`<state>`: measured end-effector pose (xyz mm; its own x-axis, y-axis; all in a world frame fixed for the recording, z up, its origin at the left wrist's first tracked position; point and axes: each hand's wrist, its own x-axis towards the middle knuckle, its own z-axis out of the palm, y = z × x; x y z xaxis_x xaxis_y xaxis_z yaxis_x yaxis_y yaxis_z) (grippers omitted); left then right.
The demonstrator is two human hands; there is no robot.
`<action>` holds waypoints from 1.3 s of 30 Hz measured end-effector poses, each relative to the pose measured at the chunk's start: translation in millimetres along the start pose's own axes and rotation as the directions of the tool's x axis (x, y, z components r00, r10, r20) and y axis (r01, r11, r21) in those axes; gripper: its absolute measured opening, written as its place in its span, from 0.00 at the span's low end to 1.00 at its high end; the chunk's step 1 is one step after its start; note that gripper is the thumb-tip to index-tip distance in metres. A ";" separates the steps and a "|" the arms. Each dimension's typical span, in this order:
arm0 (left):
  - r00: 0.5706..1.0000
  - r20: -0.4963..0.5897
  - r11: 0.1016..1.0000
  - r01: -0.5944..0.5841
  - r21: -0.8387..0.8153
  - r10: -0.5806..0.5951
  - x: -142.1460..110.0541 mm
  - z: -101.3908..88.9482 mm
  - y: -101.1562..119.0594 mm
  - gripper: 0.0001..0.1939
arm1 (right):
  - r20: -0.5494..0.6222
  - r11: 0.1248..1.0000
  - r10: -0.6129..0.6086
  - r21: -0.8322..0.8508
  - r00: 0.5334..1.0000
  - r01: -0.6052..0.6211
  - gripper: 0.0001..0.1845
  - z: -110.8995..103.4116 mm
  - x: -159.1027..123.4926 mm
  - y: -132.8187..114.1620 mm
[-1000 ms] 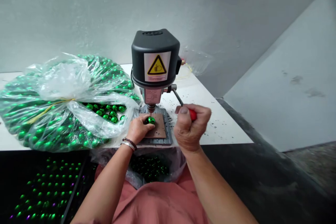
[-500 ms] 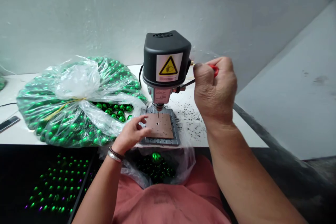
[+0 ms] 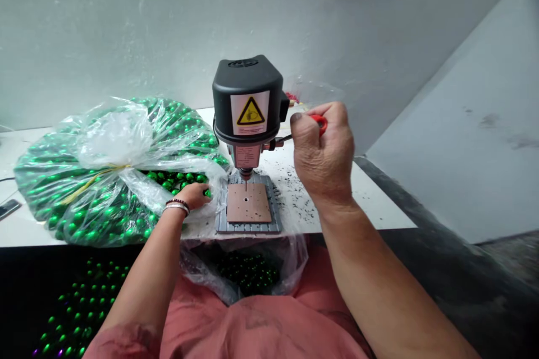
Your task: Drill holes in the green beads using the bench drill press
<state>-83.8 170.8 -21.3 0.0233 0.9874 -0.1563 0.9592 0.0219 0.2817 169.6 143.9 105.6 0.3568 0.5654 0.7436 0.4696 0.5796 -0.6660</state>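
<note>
A small black bench drill stands on the white table, its bit raised above a brown pad with a hole in it. My right hand is closed around the drill's red-knobbed lever, held high. My left hand reaches into the mouth of a big clear bag of shiny green balls just left of the drill; its fingers are among the balls and mostly hidden.
A second clear bag with green balls hangs off the table's front edge over my lap. A dark tray of green balls lies low at the left. Black drilling chips speckle the table right of the drill. A grey wall stands behind.
My right hand raised the lever and the bit lifted. The green ball left the pad and dropped into the lap bag. My left hand moved from the pad into the big bag.
</note>
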 end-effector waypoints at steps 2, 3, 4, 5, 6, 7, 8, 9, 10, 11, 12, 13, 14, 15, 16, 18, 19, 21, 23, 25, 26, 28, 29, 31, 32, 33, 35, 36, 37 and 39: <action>0.999 -0.043 1.000 0.006 -0.016 -0.007 -0.6 0.1 -0.5 0.18 | 0.018 1.000 -0.002 -0.009 1.000 0.002 0.11 -2.2 -1.6 -1.0; 0.996 -0.089 0.999 0.022 -0.030 -0.024 -3.4 -0.7 -0.9 0.19 | 0.033 1.000 0.001 -0.011 0.999 -0.001 0.11 -3.2 -2.3 -1.5; 0.987 -0.152 0.996 0.044 -0.074 -0.055 -8.0 -2.1 -1.0 0.21 | 0.049 1.000 0.005 -0.011 0.999 -0.004 0.12 -4.1 -2.9 -1.9; 0.971 -0.217 0.985 0.061 -0.160 -0.096 -14.2 -4.4 -0.5 0.23 | 0.062 1.000 0.009 -0.008 0.998 -0.009 0.12 -4.7 -3.3 -2.2; 0.949 -0.277 0.951 0.061 -0.304 -0.150 -21.6 -7.3 1.0 0.25 | 0.067 1.000 0.011 -0.002 0.998 -0.011 0.12 -5.0 -3.6 -2.2; 0.930 -0.309 0.873 0.025 -0.486 -0.198 -29.9 -10.7 3.7 0.26 | 0.066 1.000 0.012 0.003 0.998 -0.012 0.12 -5.0 -3.9 -2.1; 0.925 -0.305 0.742 -0.038 -0.669 -0.228 -38.6 -14.5 7.7 0.27 | 0.061 1.000 0.014 0.009 0.998 -0.015 0.12 -4.8 -4.0 -1.8; 0.934 -0.276 0.568 -0.105 -0.816 -0.225 -47.1 -18.1 12.9 0.28 | 0.055 1.000 0.017 0.014 0.998 -0.017 0.12 -4.3 -4.2 -1.6; 0.953 -0.235 0.388 -0.147 -0.910 -0.191 -54.9 -21.2 18.9 0.27 | 0.049 1.000 0.021 0.020 0.999 -0.022 0.12 -3.8 -4.2 -1.3; 0.973 -0.181 0.229 -0.145 -0.963 -0.142 -61.6 -23.3 25.4 0.26 | 0.046 0.999 0.026 0.026 0.999 -0.027 0.12 -3.4 -4.3 -1.2; 0.989 -0.126 0.105 -0.117 -0.988 -0.084 -67.0 -24.1 32.0 0.25 | 0.045 0.999 0.032 0.032 0.998 -0.033 0.12 -3.1 -4.3 -1.3; 0.997 -0.072 0.015 -0.072 -0.997 -0.027 -70.8 -23.4 38.2 0.25 | 0.049 0.999 0.037 0.036 0.998 -0.039 0.12 -3.1 -4.3 -1.5; 0.999 -0.024 -0.048 -0.023 -0.999 0.021 -73.0 -21.0 43.9 0.24 | 0.051 0.998 0.039 0.041 0.998 -0.041 0.12 -3.2 -4.4 -1.8; 0.998 0.017 -0.090 0.022 -0.996 0.056 -73.8 -17.2 48.9 0.23 | 0.055 0.998 0.039 0.045 0.998 -0.041 0.11 -3.6 -4.5 -2.2; 0.996 0.050 -0.118 0.059 -0.991 0.078 -73.3 -12.3 53.3 0.22 | 0.060 0.998 0.037 0.047 0.998 -0.040 0.11 -4.2 -4.6 -2.6; 0.992 0.096 -0.140 0.107 -0.984 0.081 -69.9 -1.0 60.4 0.20 | 0.070 0.998 0.037 0.042 0.997 -0.040 0.12 -5.5 -5.1 -2.9; 0.991 0.116 -0.134 0.124 -0.983 0.070 -67.5 4.4 63.2 0.20 | 0.076 0.999 0.039 0.034 0.996 -0.042 0.12 -6.2 -5.5 -2.7; 0.988 0.150 -0.103 0.154 -0.983 0.044 -62.8 12.7 67.4 0.25 | 0.087 0.999 0.046 0.021 0.995 -0.048 0.13 -7.3 -6.5 -1.9; 0.983 0.181 -0.085 0.183 -0.980 0.031 -58.9 16.7 69.7 0.27 | 0.096 0.998 0.045 0.027 0.994 -0.048 0.13 -8.0 -7.6 -0.6; 0.979 0.198 -0.101 0.201 -0.974 0.042 -56.3 17.3 70.2 0.24 | 0.103 0.998 0.028 0.048 0.994 -0.033 0.13 -8.5 -8.4 0.7; 0.978 0.203 -0.116 0.208 -0.971 0.050 -55.5 17.0 69.9 0.22 | 0.106 0.998 0.019 0.057 0.994 -0.025 0.12 -8.6 -8.7 1.2; 0.976 0.210 -0.139 0.217 -0.966 0.063 -54.3 16.2 68.5 0.20 | 0.106 0.998 0.002 0.067 0.994 -0.010 0.12 -8.9 -8.8 1.7; 0.976 0.210 -0.141 0.217 -0.966 0.061 -53.9 16.3 67.6 0.19 | 0.104 0.998 -0.001 0.068 0.995 -0.006 0.11 -9.0 -8.7 1.7; 0.978 0.205 -0.117 0.209 -0.971 0.045 -52.8 17.5 66.3 0.19 | 0.102 0.998 -0.001 0.065 0.995 -0.005 0.11 -9.2 -8.5 1.5; 0.980 0.196 -0.082 0.198 -0.977 0.033 -51.9 18.7 66.0 0.20 | 0.103 0.998 -0.002 0.062 0.995 -0.004 0.11 -9.4 -8.4 1.3; 0.984 0.180 -0.022 0.180 -0.983 0.017 -50.8 20.2 66.1 0.20 | 0.105 0.998 -0.004 0.059 0.994 -0.002 0.12 -9.6 -8.3 1.1; 0.992 0.121 0.178 0.124 -0.976 -0.026 -47.4 23.6 67.7 0.21 | 0.113 0.999 -0.007 0.052 0.994 0.001 0.12 -10.1 -8.5 0.6; 0.995 0.085 0.301 0.096 -0.949 -0.050 -45.3 25.3 69.1 0.22 | 0.118 0.999 -0.009 0.048 0.993 0.003 0.12 -10.4 -8.8 0.3; 0.996 0.052 0.418 0.077 -0.905 -0.071 -42.9 26.7 70.8 0.23 | 0.123 0.999 -0.009 0.043 0.992 0.004 0.12 -10.7 -9.1 0.0; 0.996 0.013 0.601 0.067 -0.796 -0.093 -38.0 28.4 74.4 0.24 | 0.129 0.999 -0.011 0.033 0.992 0.007 0.12 -11.4 -9.7 -0.6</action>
<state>-5.4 130.5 -21.2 -0.0618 0.9790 -0.1943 0.3543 0.2035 0.9127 175.1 131.4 99.5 0.2443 0.6302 0.7370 0.4455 0.6021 -0.6626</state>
